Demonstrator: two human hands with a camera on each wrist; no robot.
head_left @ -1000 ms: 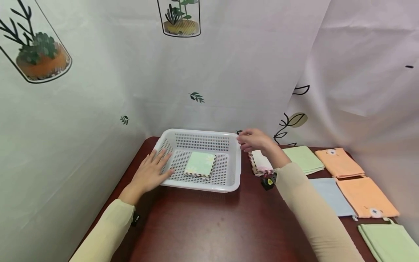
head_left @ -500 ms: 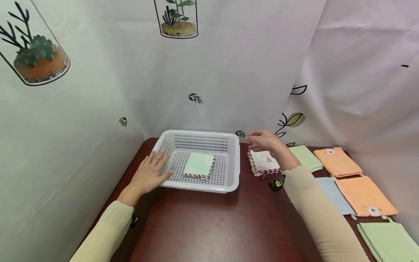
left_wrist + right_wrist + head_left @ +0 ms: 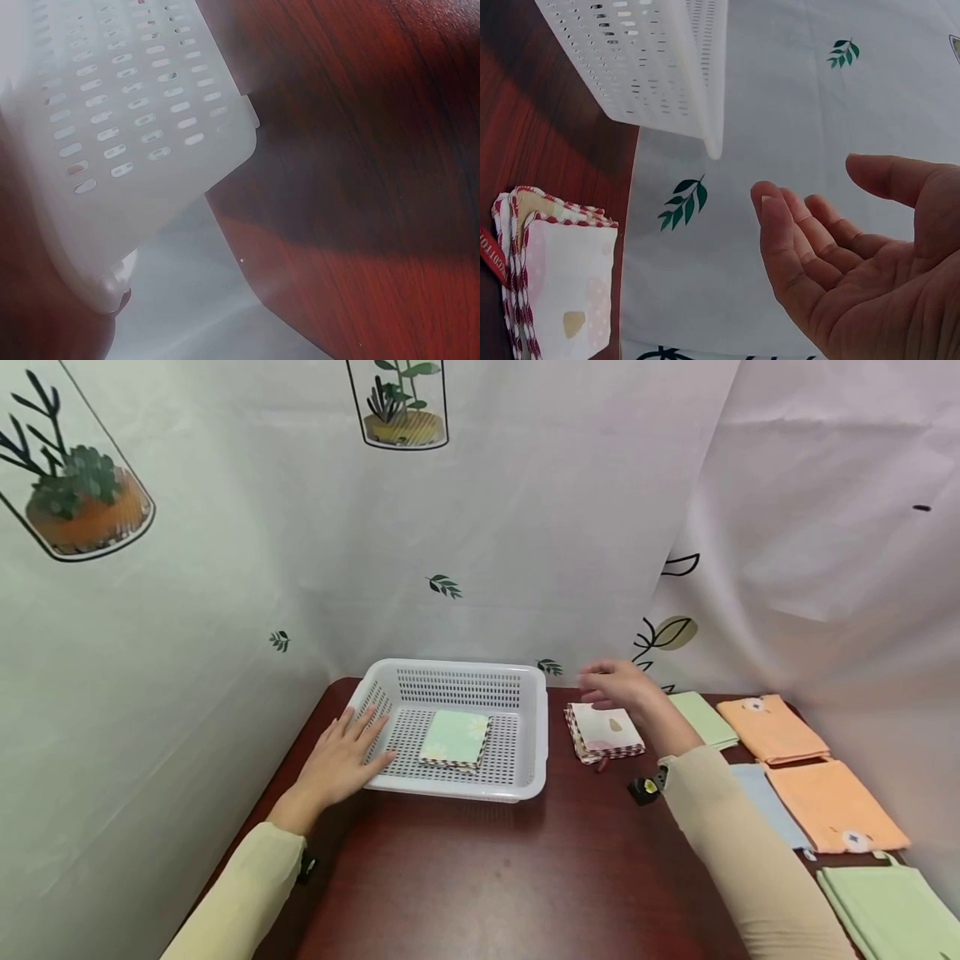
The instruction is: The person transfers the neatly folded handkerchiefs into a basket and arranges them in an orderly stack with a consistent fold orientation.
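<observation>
A white plastic basket (image 3: 457,789) with slotted walls stands near the back of the table. Inside it lies a folded pale green cloth (image 3: 454,737) with a daisy print and a checked edge. My left hand (image 3: 341,760) rests on the basket's left rim with its fingers spread. To the right of the basket, my right hand (image 3: 611,683) hovers with loosely bent fingers over a folded white cloth (image 3: 603,731). The right wrist view shows this hand (image 3: 840,255) holding nothing, apart from the white cloth (image 3: 570,285) with its red-and-white edging.
At the right lie folded towels: a green one (image 3: 701,720), orange ones (image 3: 774,729) (image 3: 840,806), a partly hidden blue one (image 3: 768,802) and another green one (image 3: 892,906). A printed curtain (image 3: 487,527) hangs close behind the dark red table (image 3: 480,868).
My right hand has moved right, away from the basket's right rim, to over the white cloth, uncovering more of it. The left hand keeps its place on the rim. The view has shifted slightly.
</observation>
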